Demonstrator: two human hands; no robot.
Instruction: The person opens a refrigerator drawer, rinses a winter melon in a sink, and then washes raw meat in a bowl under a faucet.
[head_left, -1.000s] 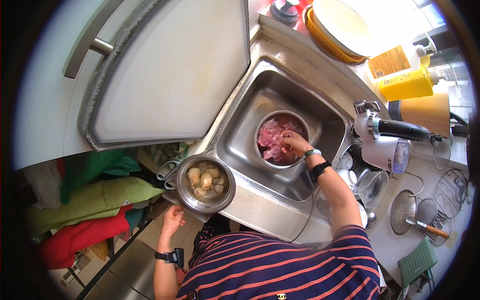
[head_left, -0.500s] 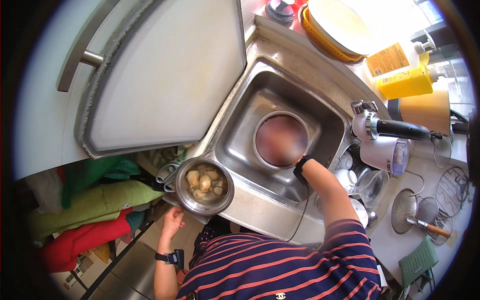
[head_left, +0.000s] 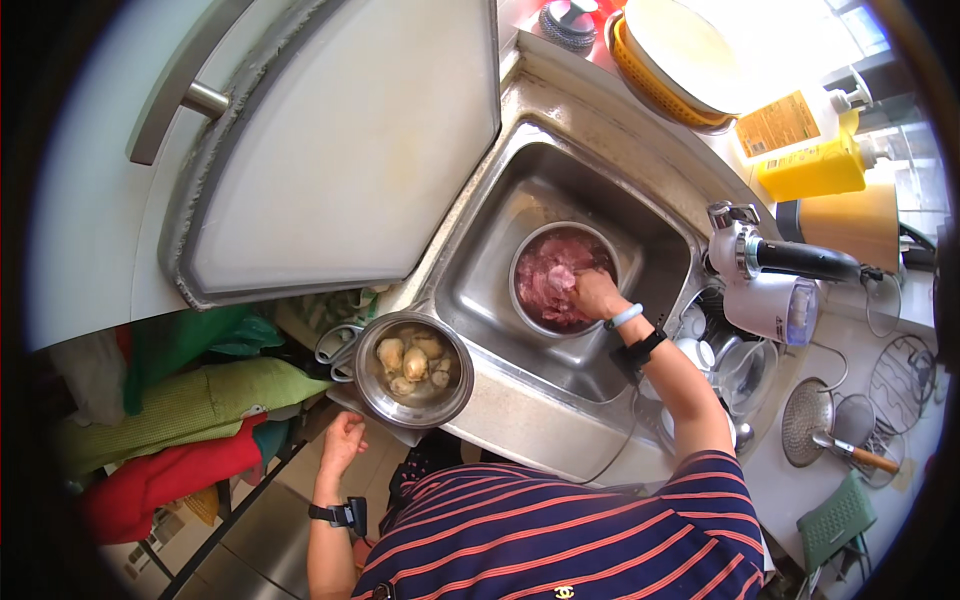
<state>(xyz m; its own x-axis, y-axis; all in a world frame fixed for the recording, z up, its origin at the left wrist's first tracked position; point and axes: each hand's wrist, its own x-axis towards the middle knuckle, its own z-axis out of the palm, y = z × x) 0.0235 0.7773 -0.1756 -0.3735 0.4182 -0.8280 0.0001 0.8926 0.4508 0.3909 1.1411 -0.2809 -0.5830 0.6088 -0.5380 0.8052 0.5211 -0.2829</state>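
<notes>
The meat (head_left: pixel 548 292) is raw, pink to deep red, with ragged folds, a wet sheen and one paler lump near its middle; it lies in a round metal bowl (head_left: pixel 515 268), with reddish liquid along its edges; the bowl stands inside the steel sink (head_left: pixel 480 245), near the middle of its floor.

The right hand (head_left: pixel 597 296) reaches over the bowl's near right edge, its fingers bent down into the meat; their tips are hidden, so I cannot tell whether they grip a piece.

A metal pot (head_left: pixel 416 414) stands at the corner of the tabletop (head_left: pixel 530 415), left of the sink; several rounded, yellowish-cream lumps (head_left: pixel 414 362) sit in cloudy liquid inside it; the left hand (head_left: pixel 345 438) hangs just below the pot, apart from it, its fingers loosely bent, half open and empty; a yellow bottle (head_left: pixel 812 174) lies or leans at the upper right, its contents hidden.
</notes>
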